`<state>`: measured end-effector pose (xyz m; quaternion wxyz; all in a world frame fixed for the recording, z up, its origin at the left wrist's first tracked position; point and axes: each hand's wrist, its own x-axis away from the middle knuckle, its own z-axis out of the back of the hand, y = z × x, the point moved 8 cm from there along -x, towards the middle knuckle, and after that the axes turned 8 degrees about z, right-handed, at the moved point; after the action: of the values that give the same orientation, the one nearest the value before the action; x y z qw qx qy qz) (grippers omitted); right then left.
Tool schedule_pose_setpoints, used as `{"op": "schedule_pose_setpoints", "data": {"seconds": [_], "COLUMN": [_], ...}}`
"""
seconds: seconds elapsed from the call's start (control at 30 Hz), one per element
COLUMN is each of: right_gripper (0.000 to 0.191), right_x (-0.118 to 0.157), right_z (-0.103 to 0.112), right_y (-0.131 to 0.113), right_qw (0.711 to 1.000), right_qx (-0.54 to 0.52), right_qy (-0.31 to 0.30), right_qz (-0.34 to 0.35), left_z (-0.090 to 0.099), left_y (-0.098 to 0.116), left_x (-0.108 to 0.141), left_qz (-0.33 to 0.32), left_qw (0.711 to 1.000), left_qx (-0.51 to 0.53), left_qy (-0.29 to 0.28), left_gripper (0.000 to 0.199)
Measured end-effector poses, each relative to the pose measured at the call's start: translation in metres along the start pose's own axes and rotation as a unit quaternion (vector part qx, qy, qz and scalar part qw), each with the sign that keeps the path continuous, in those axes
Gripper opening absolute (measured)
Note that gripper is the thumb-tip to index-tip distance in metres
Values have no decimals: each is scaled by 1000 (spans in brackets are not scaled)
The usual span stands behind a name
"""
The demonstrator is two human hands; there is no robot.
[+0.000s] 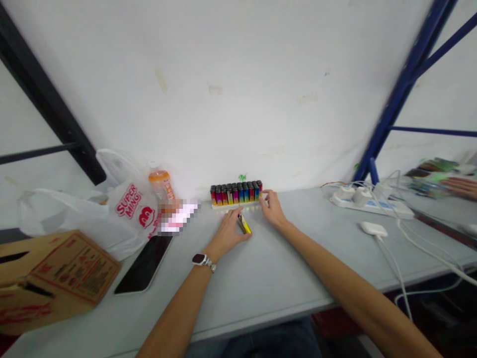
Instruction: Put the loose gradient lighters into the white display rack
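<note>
Several multicoloured lighters (pixel 236 194) with black tops stand upright in close rows in a pale, low tray (pixel 222 206) against the wall. In front of the tray, my left hand (pixel 226 232) holds a yellow lighter (pixel 245 224) between thumb and fingers, tilted above the table. A watch (pixel 204 260) is on that wrist. My right hand (pixel 274 209) is at the tray's right end, its thumb and fingers curled against the end of the tray and the outermost lighters. The fingertips there are partly hidden.
Left on the grey table (pixel 276 278) are a cardboard box (pixel 74 271), a plastic bag (pixel 122 214), an orange drink bottle (pixel 160 181) and a tablet-like device (pixel 145 263). A power strip (pixel 372 203), white charger (pixel 373 228) and cables lie right. Another person's hand (pixel 462 186) shows far right.
</note>
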<state>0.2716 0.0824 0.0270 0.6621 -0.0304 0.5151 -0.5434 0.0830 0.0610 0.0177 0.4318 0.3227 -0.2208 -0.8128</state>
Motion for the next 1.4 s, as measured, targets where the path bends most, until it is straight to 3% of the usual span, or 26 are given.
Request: {"op": "schedule_pose_setpoints", "data": {"seconds": [0.13, 0.23, 0.33, 0.47, 0.63, 0.73, 0.87, 1.1, 1.3, 1.4], "right_gripper": [37, 34, 28, 25, 51, 48, 39, 48, 38, 41], "right_x": [28, 39, 39, 38, 42, 45, 44, 46, 43, 43], "right_z": [-36, -56, -64, -73, -74, -64, -46, -47, -40, -44], "right_y": [-24, -39, -48, -52, -54, -48, -48, -50, -47, -49], "right_qw": [985, 955, 913, 889, 924, 949, 971, 953, 963, 952], "right_qx": [-110, -221, -346, -370, -313, -257, -197, -275, -240, -274], "right_qy": [-119, -180, -164, -138, -110, -82, -34, -43, 5, -11], "right_qz": [-59, -86, -144, -231, -189, -163, -133, -121, -119, -137], "left_z": [4, 6, 11, 25, 41, 43, 32, -2, -8, -9], "left_y": [18, 31, 37, 29, 9, 2, -8, -18, -17, -17], "left_x": [2, 4, 5, 7, 6, 3, -2, -4, -4, -4], "left_qz": [-41, -60, -67, -65, -17, 17, 47, 39, 39, 35], "left_qw": [999, 998, 997, 992, 980, 977, 982, 998, 997, 997], "left_qx": [15, 19, 22, 71, 150, 146, 114, -21, -63, -67], "left_qy": [18, 23, 43, 86, 126, 152, 143, 40, 19, 13], "left_gripper": [82, 80, 81, 79, 62, 55, 48, 35, 30, 26]}}
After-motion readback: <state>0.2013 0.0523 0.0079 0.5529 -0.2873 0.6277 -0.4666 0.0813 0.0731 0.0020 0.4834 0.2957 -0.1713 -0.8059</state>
